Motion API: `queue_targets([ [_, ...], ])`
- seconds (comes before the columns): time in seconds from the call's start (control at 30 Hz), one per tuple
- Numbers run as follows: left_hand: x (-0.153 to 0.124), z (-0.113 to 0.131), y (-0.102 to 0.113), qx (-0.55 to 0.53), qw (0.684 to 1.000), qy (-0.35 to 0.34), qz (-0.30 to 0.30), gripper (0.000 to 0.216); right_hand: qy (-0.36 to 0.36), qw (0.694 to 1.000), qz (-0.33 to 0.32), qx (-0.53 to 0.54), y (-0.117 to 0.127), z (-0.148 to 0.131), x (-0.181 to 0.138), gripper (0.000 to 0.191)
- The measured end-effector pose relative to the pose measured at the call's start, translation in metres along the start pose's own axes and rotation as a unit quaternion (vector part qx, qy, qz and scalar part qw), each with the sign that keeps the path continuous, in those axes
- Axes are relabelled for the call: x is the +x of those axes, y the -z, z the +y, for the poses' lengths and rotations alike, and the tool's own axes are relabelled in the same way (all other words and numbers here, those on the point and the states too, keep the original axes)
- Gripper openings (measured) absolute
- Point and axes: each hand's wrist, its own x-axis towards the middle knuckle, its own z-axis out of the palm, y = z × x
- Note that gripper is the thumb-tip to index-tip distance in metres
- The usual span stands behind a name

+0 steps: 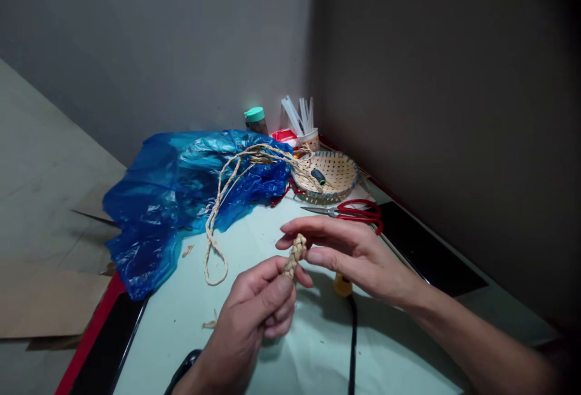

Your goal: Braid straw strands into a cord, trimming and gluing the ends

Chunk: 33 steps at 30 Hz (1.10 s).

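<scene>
My left hand [258, 307] is curled into a fist round the lower end of a short tan braided cord [295, 254], which sticks up out of it. My right hand [349, 250] pinches the cord's top end between thumb and fingers. Both hands hover over a pale green tabletop [254, 238]. A long loop of the same tan braid [216, 225] trails from the table up over a crumpled blue plastic bag [172, 195] towards a small woven basket [338, 172].
Red-handled scissors [356, 210] lie just behind my right hand. The basket holds a small dark object [318, 176]. A cup of white sticks [305, 123] and a green-capped bottle [255, 120] stand in the corner. A black cable [352, 340] runs under my right wrist.
</scene>
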Motion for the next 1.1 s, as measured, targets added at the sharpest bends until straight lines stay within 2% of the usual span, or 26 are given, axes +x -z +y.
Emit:
queue_targets([
  [0.1,0.002,0.002,0.003,-0.058,0.996,0.044,-0.046,0.024,-0.001,0.999,0.029,-0.045,0.000,-0.004,0.001,0.015],
  [0.2,0.001,0.001,0.004,-0.051,0.996,0.047,-0.059,0.027,0.000,0.996,0.054,-0.078,-0.001,-0.004,0.000,0.012],
  [0.57,0.006,-0.001,-0.001,0.025,0.999,0.035,-0.006,0.029,0.049,0.976,0.175,-0.118,-0.015,0.010,-0.006,0.010],
  [0.73,0.007,-0.005,0.000,-0.047,0.998,0.032,-0.008,0.028,-0.019,0.994,0.104,-0.016,-0.009,0.009,-0.002,0.021],
  [0.87,0.002,-0.007,0.003,-0.090,0.995,0.043,-0.025,0.028,-0.052,0.995,0.060,0.054,-0.005,0.011,0.000,0.030],
  [1.1,-0.007,-0.006,0.008,-0.080,0.996,0.042,-0.009,0.029,-0.040,0.998,0.027,-0.043,-0.007,0.009,-0.001,0.024],
])
